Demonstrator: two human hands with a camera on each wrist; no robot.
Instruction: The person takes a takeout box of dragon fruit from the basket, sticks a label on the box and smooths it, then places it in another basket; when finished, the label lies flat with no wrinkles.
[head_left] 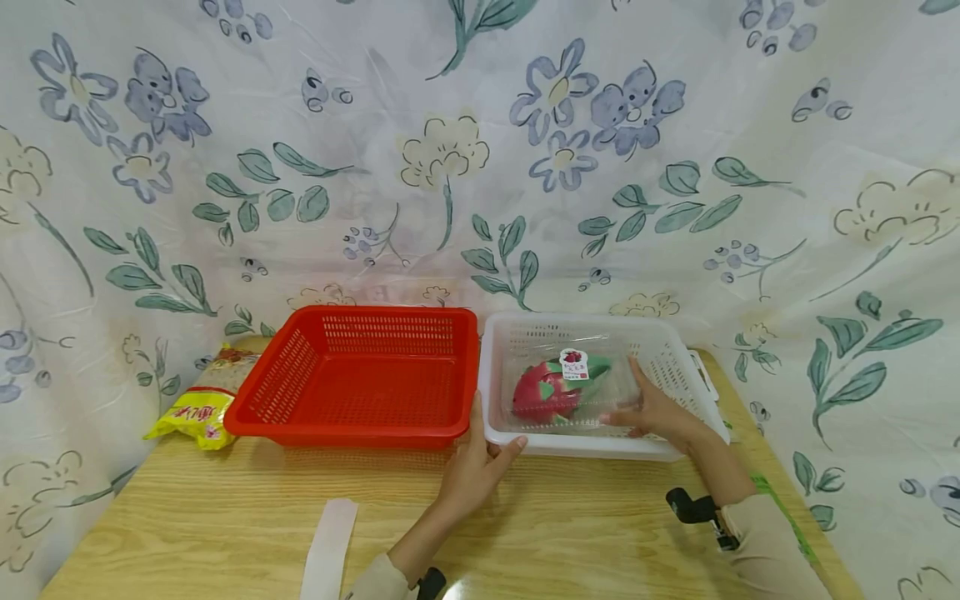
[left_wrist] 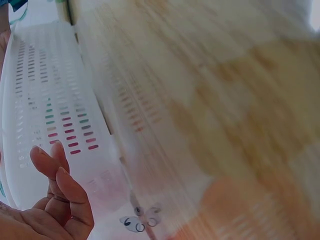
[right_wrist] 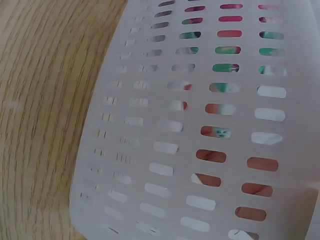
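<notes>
A person's right hand (head_left: 660, 408) reaches into a white slotted basket (head_left: 675, 454) on a wooden counter (head_left: 225, 517), fingers curled round the near right corner of a clear plastic box (head_left: 570, 392) holding a pink and green dragon fruit (head_left: 543, 392). The left hand (head_left: 476, 467), fingers straight and relaxed, rests against the near left corner of that basket, with an empty red basket (head_left: 360, 379) just beyond its fingertips and a yellow snack packet (head_left: 198, 412) further to its left. Judging by this, the boxed fruit sits inside the white basket, while the packet lies outside both baskets.
</notes>
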